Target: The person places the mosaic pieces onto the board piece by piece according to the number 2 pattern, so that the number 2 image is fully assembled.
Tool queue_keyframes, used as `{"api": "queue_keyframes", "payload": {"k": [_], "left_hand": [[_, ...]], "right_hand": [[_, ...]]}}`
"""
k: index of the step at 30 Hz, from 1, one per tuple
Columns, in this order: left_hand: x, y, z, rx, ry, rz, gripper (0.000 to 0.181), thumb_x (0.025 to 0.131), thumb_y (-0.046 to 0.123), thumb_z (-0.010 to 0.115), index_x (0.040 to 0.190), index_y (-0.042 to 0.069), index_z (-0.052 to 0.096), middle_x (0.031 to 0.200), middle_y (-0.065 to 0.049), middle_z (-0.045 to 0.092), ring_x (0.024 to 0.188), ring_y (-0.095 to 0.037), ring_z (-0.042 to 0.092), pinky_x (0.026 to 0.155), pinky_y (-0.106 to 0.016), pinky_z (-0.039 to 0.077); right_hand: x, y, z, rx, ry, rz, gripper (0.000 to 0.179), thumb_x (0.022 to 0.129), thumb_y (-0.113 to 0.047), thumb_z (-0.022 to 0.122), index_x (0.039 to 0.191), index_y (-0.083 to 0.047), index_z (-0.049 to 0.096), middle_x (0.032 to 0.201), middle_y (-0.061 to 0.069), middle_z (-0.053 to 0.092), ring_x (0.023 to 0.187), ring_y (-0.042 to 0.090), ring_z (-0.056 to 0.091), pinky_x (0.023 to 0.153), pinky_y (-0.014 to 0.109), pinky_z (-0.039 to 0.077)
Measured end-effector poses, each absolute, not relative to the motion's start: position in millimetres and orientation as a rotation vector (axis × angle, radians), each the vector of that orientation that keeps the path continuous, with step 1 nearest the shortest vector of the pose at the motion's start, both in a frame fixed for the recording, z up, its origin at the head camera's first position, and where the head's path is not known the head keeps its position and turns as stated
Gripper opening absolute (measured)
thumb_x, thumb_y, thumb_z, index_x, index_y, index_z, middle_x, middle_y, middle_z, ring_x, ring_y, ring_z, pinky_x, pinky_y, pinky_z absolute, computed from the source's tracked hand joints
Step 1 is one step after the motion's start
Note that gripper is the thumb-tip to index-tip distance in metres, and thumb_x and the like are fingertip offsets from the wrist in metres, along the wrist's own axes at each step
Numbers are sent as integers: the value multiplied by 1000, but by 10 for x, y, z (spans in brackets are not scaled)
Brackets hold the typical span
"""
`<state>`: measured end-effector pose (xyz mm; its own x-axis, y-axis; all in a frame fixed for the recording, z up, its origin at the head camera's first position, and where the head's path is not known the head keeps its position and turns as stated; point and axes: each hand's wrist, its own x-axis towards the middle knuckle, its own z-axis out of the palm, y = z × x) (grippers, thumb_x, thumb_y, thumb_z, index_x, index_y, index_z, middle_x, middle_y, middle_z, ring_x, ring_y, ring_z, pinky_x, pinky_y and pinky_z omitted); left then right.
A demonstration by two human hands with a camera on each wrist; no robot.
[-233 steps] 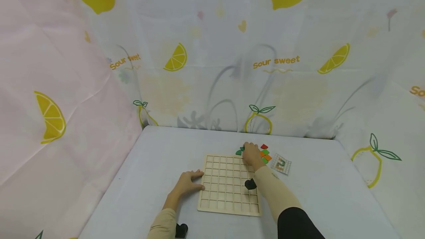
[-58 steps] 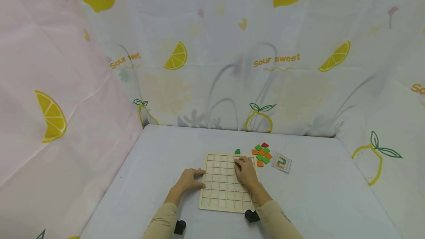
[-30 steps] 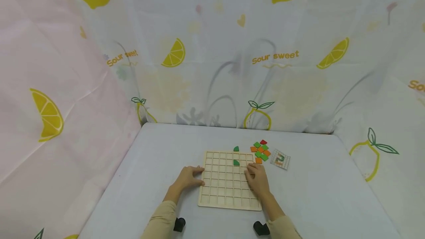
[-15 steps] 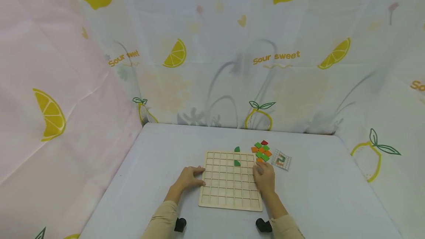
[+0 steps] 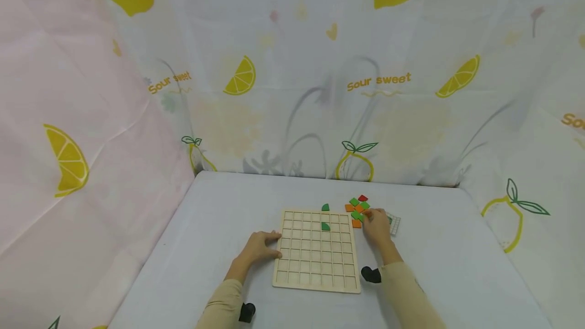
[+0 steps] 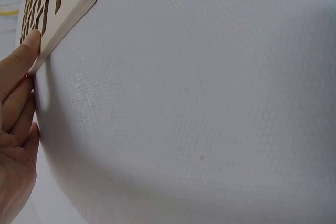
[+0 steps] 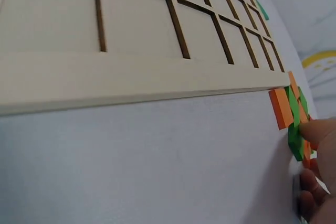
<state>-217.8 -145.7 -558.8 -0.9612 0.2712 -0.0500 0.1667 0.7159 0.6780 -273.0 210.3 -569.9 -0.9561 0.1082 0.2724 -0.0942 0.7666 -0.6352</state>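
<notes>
A light wooden board (image 5: 315,255) with a grid of square recesses lies on the white table. My left hand (image 5: 257,248) rests at its left edge, thumb and fingers spread against the rim. One dark green quarter-round tile (image 5: 325,226) sits in a recess near the back; another green quarter-round piece (image 5: 325,207) lies just behind the board. My right hand (image 5: 378,228) is at the right side of a group of tiles beyond the board's back right corner. In the right wrist view its thumb and fingers pinch an orange tile (image 7: 306,157) beside a green tile (image 7: 295,142).
Several flat orange and light green tiles (image 5: 354,215) lie close together, with a red tile (image 5: 363,198) behind them. A small grid-printed card (image 5: 395,225) is partly covered by my right hand. Printed fabric (image 5: 292,116) hangs behind the table (image 5: 237,192).
My right hand brought a dark green quarter-round tile onto the board, let go of it, drew back to the right edge, then reached to the tile group. My left hand stayed at the board.
</notes>
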Motion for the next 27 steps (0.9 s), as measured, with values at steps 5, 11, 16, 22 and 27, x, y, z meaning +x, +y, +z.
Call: {"api": "queue_keyframes", "payload": {"k": [5, 11, 16, 22, 27], "left_hand": [[-2176, -1465, -5583, 362, 2777, 1080, 58, 65, 21, 84, 116, 1, 65, 125, -21, 58, 119, -40, 51, 102, -53, 39], [-2172, -1465, -5583, 372, 2759, 1104, 57, 65, 19, 84, 116, 1, 65, 125, -22, 57, 119, -40, 52, 103, -53, 39], [-2168, -1463, -5575, 380, 2764, 1085, 57, 65, 20, 84, 116, 1, 65, 125, -22, 57, 119, -40, 52, 102, -53, 39], [-2170, -1460, -5575, 387, 2780, 1069, 56, 66, 20, 84, 115, 1, 65, 124, -21, 58, 118, -41, 52, 101, -53, 40], [-2170, -1453, -5575, 361, 2777, 1080, 56, 66, 20, 84, 116, 1, 65, 125, -21, 58, 119, -41, 51, 102, -53, 40]], "right_hand": [[-2844, 2139, -5657, -53, -2754, 1037, 30, 84, -7, 61, 103, 16, 60, 100, 32, 57, 96, 43, 53, 84, 54, 47], [-2887, 2197, -5595, -76, -2818, 1074, 32, 81, 2, 59, 109, 17, 58, 105, 33, 58, 99, 43, 55, 87, 53, 47], [-2873, 2188, -5570, -161, -2815, 1148, 38, 82, -6, 64, 111, 17, 57, 108, 33, 58, 103, 44, 54, 91, 53, 46], [-2864, 2167, -5599, -244, -2723, 1223, 42, 78, -9, 63, 111, 15, 57, 100, 30, 60, 91, 39, 56, 82, 50, 49], [-2831, 2162, -5645, -283, -2611, 1282, 40, 77, -8, 65, 108, 15, 56, 99, 29, 60, 89, 37, 57, 82, 48, 51]]}}
